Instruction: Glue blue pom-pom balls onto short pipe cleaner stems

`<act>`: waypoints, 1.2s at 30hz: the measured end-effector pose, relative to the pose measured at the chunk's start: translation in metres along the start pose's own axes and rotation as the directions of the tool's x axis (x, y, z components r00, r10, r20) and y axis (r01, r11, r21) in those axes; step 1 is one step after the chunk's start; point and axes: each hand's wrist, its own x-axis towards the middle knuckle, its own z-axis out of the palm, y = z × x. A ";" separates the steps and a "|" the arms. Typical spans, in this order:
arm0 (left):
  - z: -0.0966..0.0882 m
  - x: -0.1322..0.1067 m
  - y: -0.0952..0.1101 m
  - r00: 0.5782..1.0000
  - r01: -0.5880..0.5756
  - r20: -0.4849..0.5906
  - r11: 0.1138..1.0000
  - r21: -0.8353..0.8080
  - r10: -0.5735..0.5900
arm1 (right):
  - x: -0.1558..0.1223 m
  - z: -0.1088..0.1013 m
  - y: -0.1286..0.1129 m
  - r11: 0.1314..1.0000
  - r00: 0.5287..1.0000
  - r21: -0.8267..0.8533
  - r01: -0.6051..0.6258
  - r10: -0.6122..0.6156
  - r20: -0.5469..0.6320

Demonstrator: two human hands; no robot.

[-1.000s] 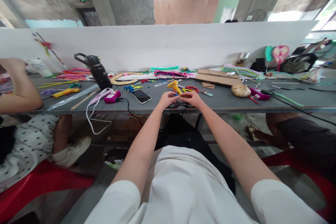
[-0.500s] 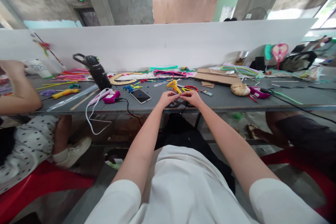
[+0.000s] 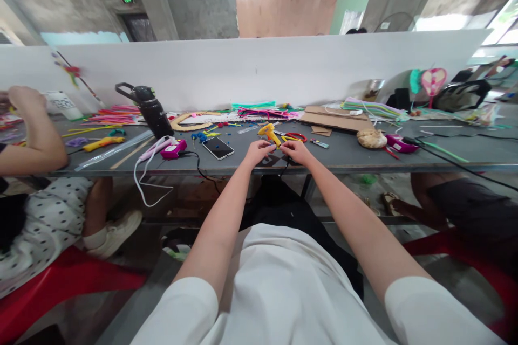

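Observation:
Close together above the table's front edge, my left hand [image 3: 260, 152] and my right hand [image 3: 295, 151] both have fingers drawn into a pinch. Whatever lies between the fingertips is too small to name; a dark bluish speck shows at the left fingertips. Just behind them a yellow glue gun [image 3: 267, 131] lies on the grey table [image 3: 251, 168]. Scissors with red and yellow handles [image 3: 297, 137] rest beyond my right hand, and a small lighter-like item [image 3: 319, 143] is to the right. On the left lies a phone [image 3: 218, 147] with blue bits on its screen.
A black bottle [image 3: 152, 113] and a magenta device with a white cable [image 3: 174, 149] stand left. Cardboard [image 3: 335, 118], a beige round lump [image 3: 371, 139] and another magenta device [image 3: 400, 143] lie right. Pipe cleaners [image 3: 259, 112] line the white partition [image 3: 210, 67]. People sit at both sides.
My fingertips have moved slightly apart, leaving a small gap between the hands. The co-worker's arm at the left has shifted a little. The whole view has moved slightly.

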 end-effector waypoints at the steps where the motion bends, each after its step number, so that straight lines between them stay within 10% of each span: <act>1: 0.000 0.000 0.001 1.000 0.003 -0.002 1.000 0.003 -0.003 | 0.000 0.000 -0.002 1.000 1.000 -0.014 0.001 -0.001 -0.004; 36: -0.003 -0.001 -0.003 0.997 -0.044 0.070 0.999 -0.006 0.044 | -0.001 -0.002 0.000 1.000 1.000 0.011 -0.010 0.010 0.011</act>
